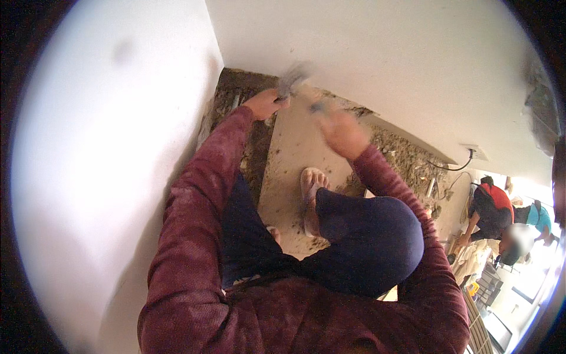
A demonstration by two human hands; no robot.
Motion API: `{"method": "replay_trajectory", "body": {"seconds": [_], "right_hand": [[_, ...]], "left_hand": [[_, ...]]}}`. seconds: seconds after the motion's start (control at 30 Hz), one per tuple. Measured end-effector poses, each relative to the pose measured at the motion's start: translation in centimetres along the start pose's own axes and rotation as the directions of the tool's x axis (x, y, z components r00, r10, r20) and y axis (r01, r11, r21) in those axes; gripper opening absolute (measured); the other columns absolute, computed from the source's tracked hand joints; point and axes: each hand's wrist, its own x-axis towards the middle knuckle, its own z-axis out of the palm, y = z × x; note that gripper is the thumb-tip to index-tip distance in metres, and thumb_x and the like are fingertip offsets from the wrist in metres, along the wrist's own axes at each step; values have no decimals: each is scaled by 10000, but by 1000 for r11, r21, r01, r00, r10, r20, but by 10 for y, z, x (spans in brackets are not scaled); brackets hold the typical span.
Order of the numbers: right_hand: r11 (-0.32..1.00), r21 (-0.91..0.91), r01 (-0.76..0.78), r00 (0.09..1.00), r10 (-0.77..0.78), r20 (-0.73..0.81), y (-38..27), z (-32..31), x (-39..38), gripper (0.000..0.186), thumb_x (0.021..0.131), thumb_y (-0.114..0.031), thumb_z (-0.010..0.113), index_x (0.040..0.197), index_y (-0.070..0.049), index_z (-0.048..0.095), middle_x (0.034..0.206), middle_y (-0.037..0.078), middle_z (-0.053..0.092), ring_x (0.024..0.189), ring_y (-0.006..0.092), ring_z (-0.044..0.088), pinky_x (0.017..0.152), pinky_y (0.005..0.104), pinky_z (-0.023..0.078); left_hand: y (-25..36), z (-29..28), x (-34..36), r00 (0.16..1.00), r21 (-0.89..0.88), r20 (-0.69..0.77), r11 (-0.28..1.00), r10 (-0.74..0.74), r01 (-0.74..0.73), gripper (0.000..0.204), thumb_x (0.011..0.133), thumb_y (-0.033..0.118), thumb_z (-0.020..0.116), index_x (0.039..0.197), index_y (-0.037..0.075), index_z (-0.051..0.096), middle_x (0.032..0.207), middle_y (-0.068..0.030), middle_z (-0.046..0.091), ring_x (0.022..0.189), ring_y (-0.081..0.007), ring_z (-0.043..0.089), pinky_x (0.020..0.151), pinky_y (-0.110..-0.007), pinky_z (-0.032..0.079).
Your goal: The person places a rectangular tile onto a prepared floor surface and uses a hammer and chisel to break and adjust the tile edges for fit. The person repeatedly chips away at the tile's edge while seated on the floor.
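My left hand [265, 105] reaches to the foot of the walls by the corner, its fingers closed. A grey, motion-blurred thing [292, 81] shows at its fingertips; its kind cannot be made out. To the right, my right hand [343, 133] is closed and smeared by motion. A tool with a small blue part [317, 108] sticks out from it toward the wall; its far end is lost in blur. Beneath both hands lies a flat, dusty beige slab [289, 144], with one sandalled foot [313, 183] on it.
White walls [377, 53] meet at a corner ahead. Rough, broken dirt and mortar [407, 150] border the slab along the wall. A dark cable [451, 169] leaves a wall outlet [473, 151]. At the right, another person [494, 206] in red and dark clothes bends over.
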Motion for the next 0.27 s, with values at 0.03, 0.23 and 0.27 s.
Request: {"method": "replay_trajectory", "body": {"seconds": [0.03,0.23,0.27], "right_hand": [[996,5,-87,963,83,255,7,11,6,571,921,-346,483,1211,145,443,1068,366,550,1016,477,549,868,485,442],[849,-484,214,926,-334,-176,-23,-55,7,460,920,-302,525,1187,73,507,928,239,614,882,336,597,766,376,486],[854,-475,212,930,-326,-171,-23,-51,4,460,920,-302,525,1187,73,507,928,239,614,882,336,597,766,376,486]], "left_hand": [[-13,1,2,998,-4,-44,999,35,-35,274,914,318,547,944,46,542,850,-77,581,841,-196,545,801,-342,437],[-10,-4,-7,995,-95,53,991,-89,93,282,913,331,527,944,51,540,901,-103,614,849,-240,558,797,-365,443],[-5,-7,-10,993,-46,50,993,-110,112,281,916,335,519,942,56,542,911,-107,619,852,-248,560,804,-366,440]]}}
